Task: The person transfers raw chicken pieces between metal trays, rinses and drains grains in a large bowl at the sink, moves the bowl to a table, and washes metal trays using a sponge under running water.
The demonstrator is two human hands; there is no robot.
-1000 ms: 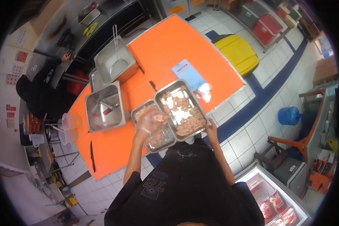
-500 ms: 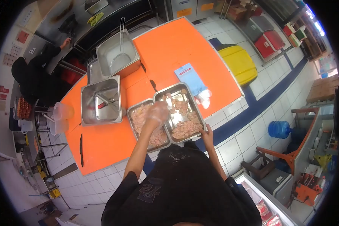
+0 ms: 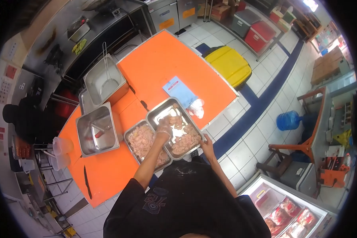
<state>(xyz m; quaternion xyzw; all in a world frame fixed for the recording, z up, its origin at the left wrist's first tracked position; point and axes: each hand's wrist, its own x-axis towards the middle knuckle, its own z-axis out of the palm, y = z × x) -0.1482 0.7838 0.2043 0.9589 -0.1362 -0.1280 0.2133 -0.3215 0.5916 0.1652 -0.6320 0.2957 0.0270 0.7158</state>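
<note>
My left hand [image 3: 164, 129], in a clear plastic glove, reaches over the left side of the right-hand metal tray [image 3: 153, 117], close to some pieces of raw meat [image 3: 176, 121]. Its fingers are blurred, so their grip does not show. At the near right corner of that tray, my right hand [image 3: 205, 145] grips the rim. More raw meat [image 3: 186, 141] is heaped at the tray's near end, and the bare metal shines between the heaps. Against its left side stands a second metal tray [image 3: 127, 136], full of pale raw meat pieces [image 3: 141, 141], partly hidden by my left forearm.
The orange table [image 3: 146, 59] also bears a deep steel pan [image 3: 114, 113] with utensils, another pan [image 3: 89, 79] with a strainer [image 3: 109, 84], a blue box [image 3: 180, 92] and a knife [image 3: 87, 182]. An open freezer [image 3: 261, 180] is at lower right. Another person [image 3: 31, 119] is at far left.
My left hand has moved from between the two trays further into the right-hand one. My right hand still grips that tray's rim. The whole view has shifted and turned slightly.
</note>
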